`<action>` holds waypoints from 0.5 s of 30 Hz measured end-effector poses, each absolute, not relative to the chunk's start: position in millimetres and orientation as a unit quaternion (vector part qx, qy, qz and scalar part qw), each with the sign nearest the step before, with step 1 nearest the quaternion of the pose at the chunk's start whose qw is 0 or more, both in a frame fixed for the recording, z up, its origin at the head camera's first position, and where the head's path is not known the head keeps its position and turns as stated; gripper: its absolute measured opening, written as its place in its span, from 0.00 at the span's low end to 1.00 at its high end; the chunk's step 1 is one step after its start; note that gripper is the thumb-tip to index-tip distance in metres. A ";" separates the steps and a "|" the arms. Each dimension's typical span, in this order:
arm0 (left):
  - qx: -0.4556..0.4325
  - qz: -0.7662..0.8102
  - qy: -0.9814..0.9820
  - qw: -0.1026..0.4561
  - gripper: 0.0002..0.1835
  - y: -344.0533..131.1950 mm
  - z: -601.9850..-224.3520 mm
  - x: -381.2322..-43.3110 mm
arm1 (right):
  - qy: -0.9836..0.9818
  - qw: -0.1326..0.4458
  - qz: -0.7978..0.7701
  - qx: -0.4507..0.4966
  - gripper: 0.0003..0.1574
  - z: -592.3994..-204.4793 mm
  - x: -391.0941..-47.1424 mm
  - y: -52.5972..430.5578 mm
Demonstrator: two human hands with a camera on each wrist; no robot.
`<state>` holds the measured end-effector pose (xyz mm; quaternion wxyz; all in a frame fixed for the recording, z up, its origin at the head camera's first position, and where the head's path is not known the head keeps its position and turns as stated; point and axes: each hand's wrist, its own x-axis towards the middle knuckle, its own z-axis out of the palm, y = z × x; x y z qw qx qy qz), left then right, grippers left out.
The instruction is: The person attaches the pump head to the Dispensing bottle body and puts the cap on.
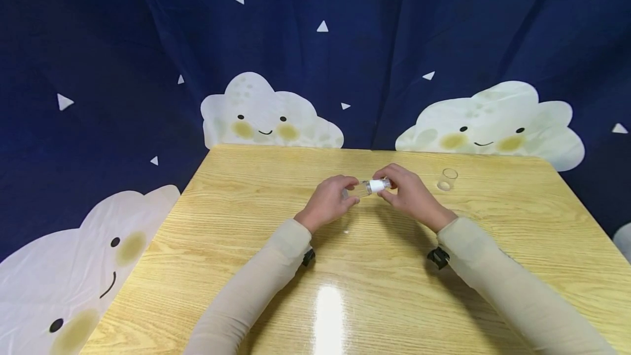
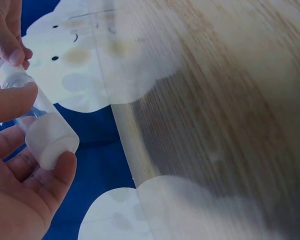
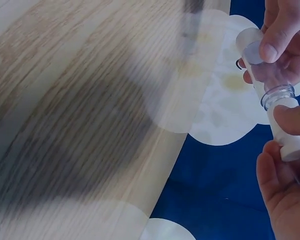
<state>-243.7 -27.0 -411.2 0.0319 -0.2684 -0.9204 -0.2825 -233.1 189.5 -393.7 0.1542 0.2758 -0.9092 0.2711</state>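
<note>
My left hand (image 1: 329,200) grips the clear body of a small bottle (image 1: 361,189), held tilted over the table. Its base is white, as the left wrist view shows, with the thumb on one side and fingers on the other. At the neck end is a white top (image 1: 377,185), and my right hand (image 1: 410,193) pinches it between thumb and fingers. In the right wrist view the white top (image 3: 286,127) sits against the clear ringed neck (image 3: 277,95) of the bottle. A clear cylindrical cap (image 1: 447,179) stands on the table to the right of my right hand.
The wooden table (image 1: 236,190) reaches back to a dark blue curtain (image 1: 296,26) printed with white clouds and small triangles. A bright light reflection (image 1: 328,316) lies on the near part of the tabletop.
</note>
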 end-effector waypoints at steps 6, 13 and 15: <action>-0.270 -0.279 -0.921 0.016 0.22 -27.7 -410.1 -243.4 | -0.906 0.163 0.272 0.280 0.17 -396.8 -233.3 190.1; -0.274 -0.285 -0.918 0.005 0.23 -28.5 -410.9 -244.8 | -0.908 0.154 0.283 0.269 0.18 -398.6 -230.1 191.8; -0.276 -0.288 -0.917 0.006 0.23 -28.9 -411.5 -245.4 | -0.908 0.151 0.286 0.266 0.18 -399.2 -230.0 192.2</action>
